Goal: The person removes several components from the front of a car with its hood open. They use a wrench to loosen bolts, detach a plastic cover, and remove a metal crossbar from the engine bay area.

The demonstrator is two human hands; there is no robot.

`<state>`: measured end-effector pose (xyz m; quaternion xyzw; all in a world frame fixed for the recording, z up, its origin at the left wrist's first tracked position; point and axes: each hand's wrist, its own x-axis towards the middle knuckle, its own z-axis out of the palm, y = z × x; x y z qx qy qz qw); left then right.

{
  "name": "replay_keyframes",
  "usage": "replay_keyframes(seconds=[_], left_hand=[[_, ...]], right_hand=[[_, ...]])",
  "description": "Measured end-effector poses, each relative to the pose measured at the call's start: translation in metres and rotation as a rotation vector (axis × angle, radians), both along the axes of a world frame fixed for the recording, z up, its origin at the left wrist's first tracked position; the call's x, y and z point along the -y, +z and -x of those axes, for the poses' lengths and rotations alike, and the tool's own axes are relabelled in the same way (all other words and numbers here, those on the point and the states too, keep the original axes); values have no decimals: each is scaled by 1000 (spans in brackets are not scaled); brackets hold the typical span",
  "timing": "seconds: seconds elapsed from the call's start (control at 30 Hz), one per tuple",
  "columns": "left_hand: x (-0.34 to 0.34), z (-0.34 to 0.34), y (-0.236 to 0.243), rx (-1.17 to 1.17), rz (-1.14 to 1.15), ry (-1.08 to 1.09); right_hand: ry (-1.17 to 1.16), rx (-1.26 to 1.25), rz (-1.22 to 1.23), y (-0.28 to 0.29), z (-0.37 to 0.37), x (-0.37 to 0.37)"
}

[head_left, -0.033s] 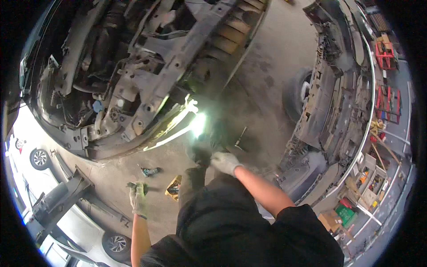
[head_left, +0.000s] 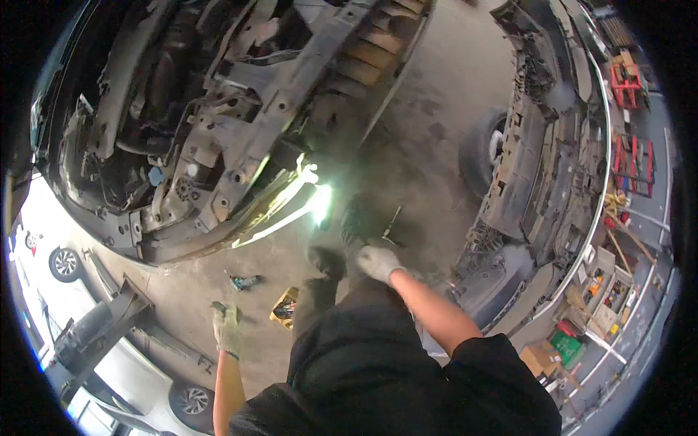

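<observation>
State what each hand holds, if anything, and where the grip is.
For the left hand, it cannot be told: a small dark shape there is too unclear. The right hand shows nothing held, though blur leaves that unsure.

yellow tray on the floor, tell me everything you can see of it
The yellow tray looks like hard plastic, open-topped, set at an angle. Small dark and light items, too blurred to name, lie inside. It rests on the concrete floor, between the left hand and the person's left leg. Neither hand touches it; contact with the leg can't be made out.
</observation>
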<state>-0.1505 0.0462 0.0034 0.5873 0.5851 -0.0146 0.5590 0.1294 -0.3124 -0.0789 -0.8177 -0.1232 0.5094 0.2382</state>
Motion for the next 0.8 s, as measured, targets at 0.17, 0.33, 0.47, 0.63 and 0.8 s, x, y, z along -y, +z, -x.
replay_keyframes(seconds=[0.17, 0.33, 0.47, 0.63, 0.8], left_hand=[[30, 80, -50, -641, -43, -683], [61, 90, -61, -455, -46, -577], [87, 150, -67, -203, 23, -83], [146, 302, -120, -175, 119, 323], [179, 381, -146, -32, 176, 808]], right_hand=[[-19, 10, 585, -56, 13, 161], [1, 214, 457, -122, 94, 273], [-473, 77, 308, -71, 120, 183], [-198, 149, 29, -131, 149, 139], [290, 152, -78, -137, 202, 7]])
